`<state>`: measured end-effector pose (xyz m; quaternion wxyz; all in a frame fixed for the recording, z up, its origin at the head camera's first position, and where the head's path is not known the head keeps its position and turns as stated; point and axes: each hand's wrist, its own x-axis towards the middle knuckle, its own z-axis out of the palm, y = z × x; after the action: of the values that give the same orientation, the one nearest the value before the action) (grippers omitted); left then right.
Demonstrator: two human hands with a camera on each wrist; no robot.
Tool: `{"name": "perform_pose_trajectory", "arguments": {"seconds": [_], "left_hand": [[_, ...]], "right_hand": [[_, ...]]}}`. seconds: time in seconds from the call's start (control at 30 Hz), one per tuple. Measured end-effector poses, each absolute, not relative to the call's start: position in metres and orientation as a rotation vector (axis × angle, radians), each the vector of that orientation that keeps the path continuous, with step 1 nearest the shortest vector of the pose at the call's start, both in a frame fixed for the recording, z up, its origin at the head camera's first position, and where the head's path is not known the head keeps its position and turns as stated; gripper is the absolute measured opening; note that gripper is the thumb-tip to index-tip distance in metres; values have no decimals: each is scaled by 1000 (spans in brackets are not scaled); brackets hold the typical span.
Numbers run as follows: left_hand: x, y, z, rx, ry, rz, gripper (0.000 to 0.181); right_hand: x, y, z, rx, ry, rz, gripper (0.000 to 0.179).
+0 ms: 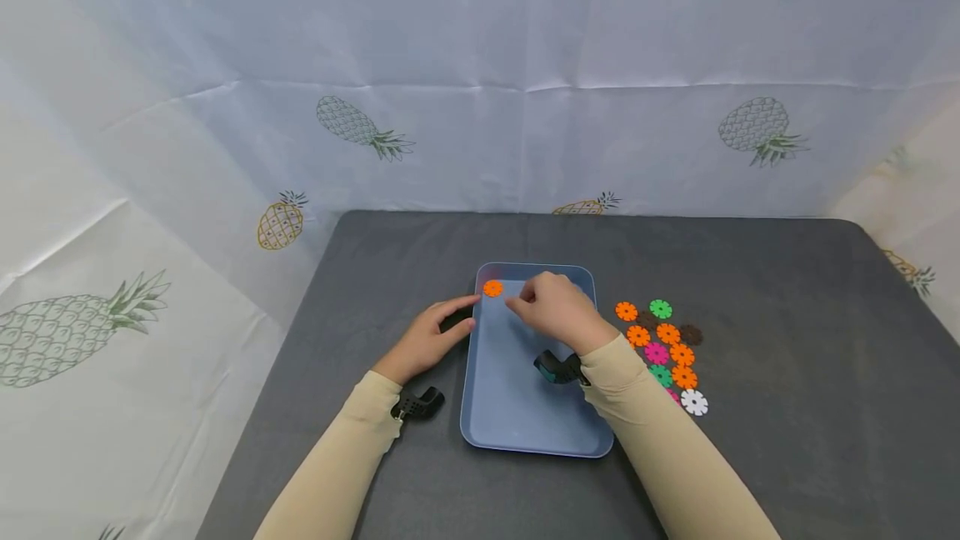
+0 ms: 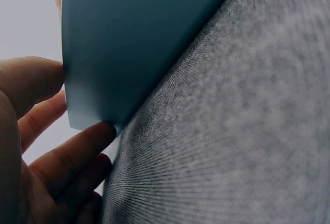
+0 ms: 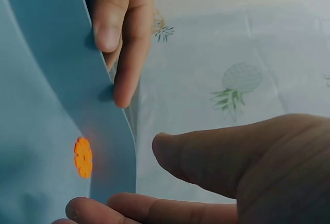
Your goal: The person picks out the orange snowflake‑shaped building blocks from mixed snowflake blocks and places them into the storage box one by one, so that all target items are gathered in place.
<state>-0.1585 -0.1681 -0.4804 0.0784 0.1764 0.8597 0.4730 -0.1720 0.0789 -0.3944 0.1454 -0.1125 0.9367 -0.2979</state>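
Observation:
A blue tray lies lengthwise on the table, and one orange notched disc rests inside its far left corner. My left hand is at the tray's left side, its extended thumb and fingers touching the rim and outer wall; the left wrist view shows this wall up close. Over the far part of the tray is my right hand. In the right wrist view its thumb stands apart from the fingers, nothing between them, close by the orange disc.
Right of the tray, several notched discs lie in a loose group: orange, green, brown, pink and white. My right forearm partly covers them. A pineapple-print cloth hangs behind the dark grey table.

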Motion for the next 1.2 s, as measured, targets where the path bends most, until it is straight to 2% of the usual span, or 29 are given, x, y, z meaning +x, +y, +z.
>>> {"name": "perform_pose_trajectory", "arguments": {"seconds": [0.53,1.2], "left_hand": [[-158,-166,-479,523,2579,1423,47],[-162,-170,-483,539,2565,1422,47]], "right_hand": [[-142,102,-379,-388,2867,-813,26],[-133,145,-387,-325,2970,-837,21]]}}
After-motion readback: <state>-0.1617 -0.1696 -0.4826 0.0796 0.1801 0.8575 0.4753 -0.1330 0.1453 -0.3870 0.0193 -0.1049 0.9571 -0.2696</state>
